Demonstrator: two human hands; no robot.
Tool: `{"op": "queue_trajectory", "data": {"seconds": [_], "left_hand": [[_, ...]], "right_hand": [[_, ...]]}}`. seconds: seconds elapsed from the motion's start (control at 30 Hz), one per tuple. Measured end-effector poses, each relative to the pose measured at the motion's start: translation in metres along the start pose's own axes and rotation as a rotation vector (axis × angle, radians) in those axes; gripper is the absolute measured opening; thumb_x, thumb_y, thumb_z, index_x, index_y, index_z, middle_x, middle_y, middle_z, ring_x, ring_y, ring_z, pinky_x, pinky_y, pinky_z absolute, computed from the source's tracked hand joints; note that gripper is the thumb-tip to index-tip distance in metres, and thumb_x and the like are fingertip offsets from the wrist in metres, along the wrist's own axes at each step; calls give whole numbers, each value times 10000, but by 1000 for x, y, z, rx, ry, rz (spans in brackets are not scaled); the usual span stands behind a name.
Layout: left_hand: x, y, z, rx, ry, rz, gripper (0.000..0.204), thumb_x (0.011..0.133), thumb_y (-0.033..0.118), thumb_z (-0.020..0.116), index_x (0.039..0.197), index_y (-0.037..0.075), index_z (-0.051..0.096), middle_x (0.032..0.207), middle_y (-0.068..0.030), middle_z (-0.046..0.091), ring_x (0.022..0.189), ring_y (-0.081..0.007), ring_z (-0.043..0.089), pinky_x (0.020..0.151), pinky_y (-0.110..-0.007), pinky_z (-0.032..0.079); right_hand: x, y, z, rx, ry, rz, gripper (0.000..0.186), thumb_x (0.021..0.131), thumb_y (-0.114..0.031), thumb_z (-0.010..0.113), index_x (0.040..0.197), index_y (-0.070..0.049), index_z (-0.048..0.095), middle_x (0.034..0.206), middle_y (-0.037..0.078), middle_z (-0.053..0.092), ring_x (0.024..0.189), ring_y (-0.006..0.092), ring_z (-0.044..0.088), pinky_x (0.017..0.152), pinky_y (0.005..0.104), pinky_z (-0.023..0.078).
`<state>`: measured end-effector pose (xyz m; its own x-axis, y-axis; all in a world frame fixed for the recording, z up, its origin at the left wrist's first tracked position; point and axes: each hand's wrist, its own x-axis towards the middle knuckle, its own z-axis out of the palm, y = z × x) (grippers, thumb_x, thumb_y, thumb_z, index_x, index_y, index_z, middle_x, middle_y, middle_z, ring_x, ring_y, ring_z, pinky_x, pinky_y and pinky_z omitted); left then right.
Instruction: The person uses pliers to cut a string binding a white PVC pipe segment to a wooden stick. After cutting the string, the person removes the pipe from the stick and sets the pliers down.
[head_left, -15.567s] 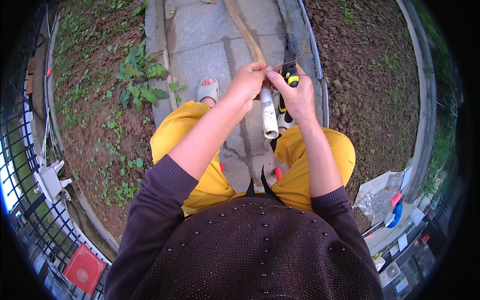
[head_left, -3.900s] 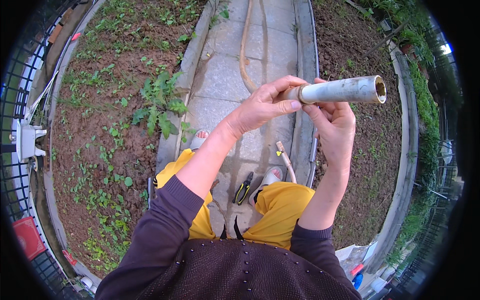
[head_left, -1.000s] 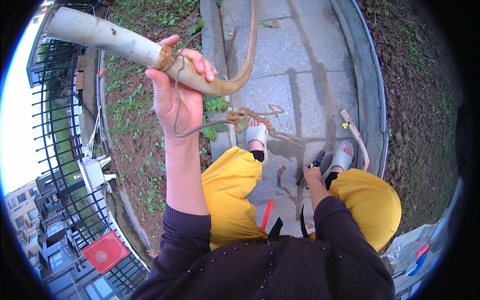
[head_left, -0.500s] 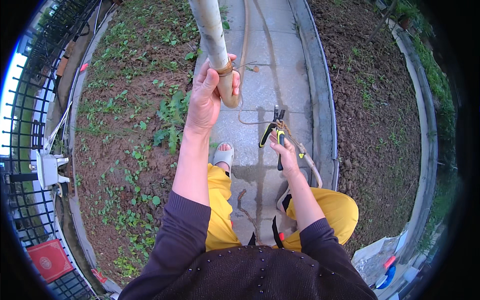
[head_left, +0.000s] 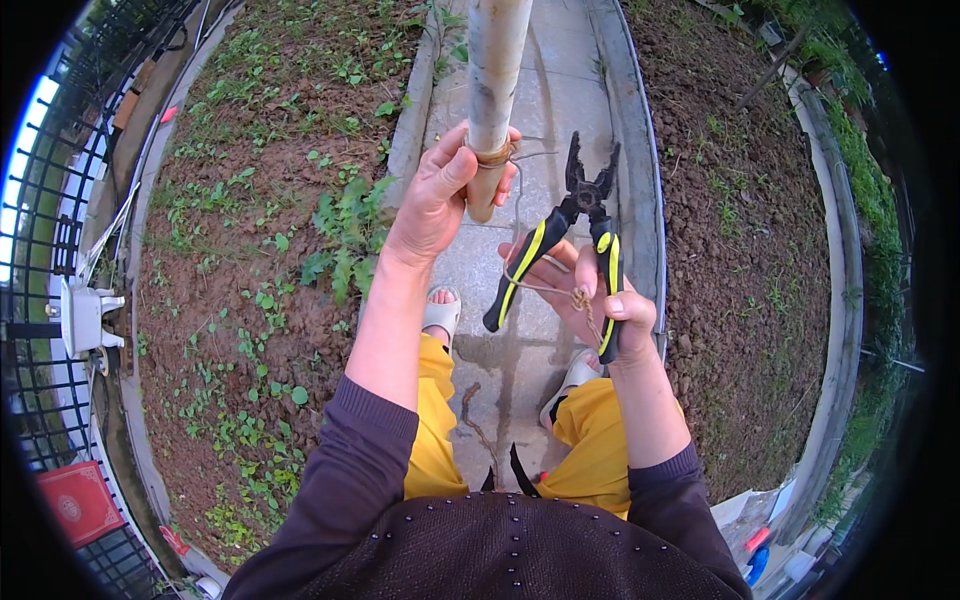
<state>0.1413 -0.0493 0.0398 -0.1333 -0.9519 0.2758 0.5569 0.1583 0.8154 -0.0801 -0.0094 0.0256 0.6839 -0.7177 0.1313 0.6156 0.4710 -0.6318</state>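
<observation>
Two hands show near the centre, one pair of pliers right of centre, one pale pipe at upper centre, two sandals lower down, one red panel at lower left.

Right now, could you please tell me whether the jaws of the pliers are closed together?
No, the pliers in the right hand have their jaws spread apart, with a clear gap between the tips.

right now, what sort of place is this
Probably an outdoor garden plot: a paved path runs between two soil beds, leafy plants grow in the left bed, and a dark fence stands beyond it.
</observation>
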Motion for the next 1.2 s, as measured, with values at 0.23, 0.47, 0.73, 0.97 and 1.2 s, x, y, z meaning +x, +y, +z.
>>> {"op": "queue_trajectory", "data": {"seconds": [0.23, 0.47, 0.73, 0.97, 1.2], "left_hand": [[6, -6, 5, 44, -22, -39, 664, 870, 557, 644, 1214, -2, 541, 884, -82, 604, 763, -157, 559, 721, -300, 455], [2, -1, -3, 120, -42, -96, 703, 854, 574, 654, 1219, -17, 542, 943, -75, 597, 804, -165, 577, 745, -307, 461], [1, -2, 4, 190, 11, -116, 616, 845, 532, 688, 1181, 23, 606, 1165, -77, 600, 1001, -145, 574, 914, -323, 437], [1, -2, 7, 203, -16, -135, 609, 834, 522, 706, 1182, 31, 615, 1155, -60, 606, 1006, -131, 577, 919, -311, 444], [2, 0, 13, 211, 7, -118, 719, 742, 535, 785, 1196, 5, 611, 1012, -42, 634, 977, -128, 586, 883, -288, 457]], "right_hand": [[-6, -11, 10, -89, 78, 123, 308, 718, -222, 635, 964, -50, 568, 1387, 206, 459, 1298, 430, 474, 1113, 566, 321], [-19, -29, 10, -454, 44, 276, 558, 730, -204, 621, 1242, 17, 592, 1391, 153, 518, 1297, 243, 485, 1093, 371, 345], [-32, -35, 16, -417, 88, 383, 460, 716, -194, 621, 1123, 19, 606, 1386, 267, 486, 1230, 361, 544, 1024, 445, 433], [-34, -39, 24, -441, 158, 377, 257, 775, -225, 634, 919, -17, 585, 1114, 235, 647, 830, 222, 650, 801, 363, 521], [-40, -41, 37, -449, 258, 387, 273, 805, -266, 657, 881, -15, 582, 1044, 183, 659, 753, 187, 633, 718, 323, 512]]}}
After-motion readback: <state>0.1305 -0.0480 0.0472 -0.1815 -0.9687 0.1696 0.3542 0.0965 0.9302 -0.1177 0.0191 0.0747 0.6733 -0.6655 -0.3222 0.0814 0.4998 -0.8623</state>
